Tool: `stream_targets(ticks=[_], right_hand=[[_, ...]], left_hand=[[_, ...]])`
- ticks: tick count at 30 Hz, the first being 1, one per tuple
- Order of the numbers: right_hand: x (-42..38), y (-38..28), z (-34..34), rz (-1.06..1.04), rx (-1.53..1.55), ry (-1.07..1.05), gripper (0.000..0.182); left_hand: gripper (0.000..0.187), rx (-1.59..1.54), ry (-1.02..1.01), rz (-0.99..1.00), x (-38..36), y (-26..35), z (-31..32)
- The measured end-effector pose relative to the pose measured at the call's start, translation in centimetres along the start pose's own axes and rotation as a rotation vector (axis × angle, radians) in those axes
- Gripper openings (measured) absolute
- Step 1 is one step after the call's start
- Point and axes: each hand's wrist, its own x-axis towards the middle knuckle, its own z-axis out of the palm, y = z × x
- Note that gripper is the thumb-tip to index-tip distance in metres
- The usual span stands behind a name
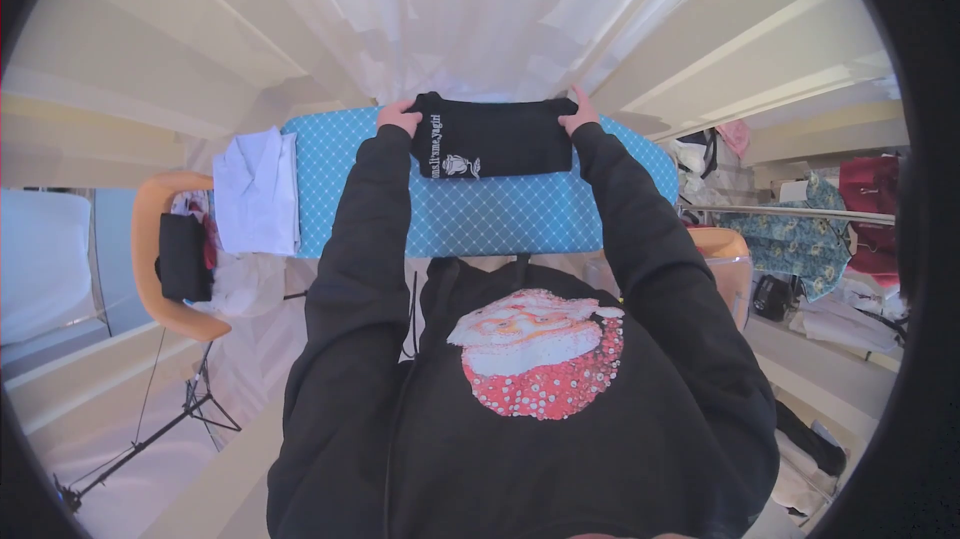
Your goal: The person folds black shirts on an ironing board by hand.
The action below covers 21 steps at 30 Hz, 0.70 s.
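A black folded garment (510, 137) with white lettering and a small white picture at its left end is stretched between my two hands over the blue ironing board (500, 224). My left hand (401, 118) grips its upper left corner. At the opposite corner, my right hand (578, 116) pinches the edge, with one finger pointing up. The garment's lower edge hangs close over the patterned cover. To the left, a pale lavender collared shirt (258, 194) lies folded across the board's end.
An orange chair (147, 249) at the left holds a black folded item (184, 257) and white cloth. A black tripod stand (205, 399) is below it. Another orange chair (722, 244) is at the right, near a rail (780, 211) with clothes. Pale curtains (480, 19) hang behind the board.
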Motion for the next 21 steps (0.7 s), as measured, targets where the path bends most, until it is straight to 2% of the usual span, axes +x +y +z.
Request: stream_targets(ticks=[1,4,7,9,13,16,18,21], right_hand=[[0.0,-0.4,0.1,-0.016,-0.042,-0.007,0.07],[1.1,-0.4,0.6,-0.012,-0.275,-0.075,0.06],[1.7,-0.6,0.6,0.071,-0.416,-0.111,0.051],[1.6,-1.1,0.5,0.069,-0.455,-0.071,0.037],[1.4,-1.1,0.1,-0.047,-0.465,-0.012,0.02],[0.6,-0.1,-0.7,-0.268,-0.4,0.106,0.014],[-1.2,0.2,-1.7,-0.353,-0.096,0.076,0.011],[-6.6,-1.0,-4.4,-0.387,0.143,-0.044,0.01]], left_hand=[[0.031,0.036,-0.005,0.0,0.0,0.4,0.0],[0.043,0.195,-0.083,-0.076,0.1,1.8,-0.3],[0.059,0.361,-0.079,-0.13,0.9,1.6,0.1],[0.042,0.441,-0.04,-0.078,1.0,1.9,0.4],[0.03,0.49,0.01,-0.024,0.3,2.7,0.3],[0.019,0.316,0.133,0.239,0.3,0.6,0.7],[0.016,0.169,0.108,0.451,-1.7,0.2,-0.4],[0.019,0.018,0.098,0.674,-7.2,0.1,-2.5]])
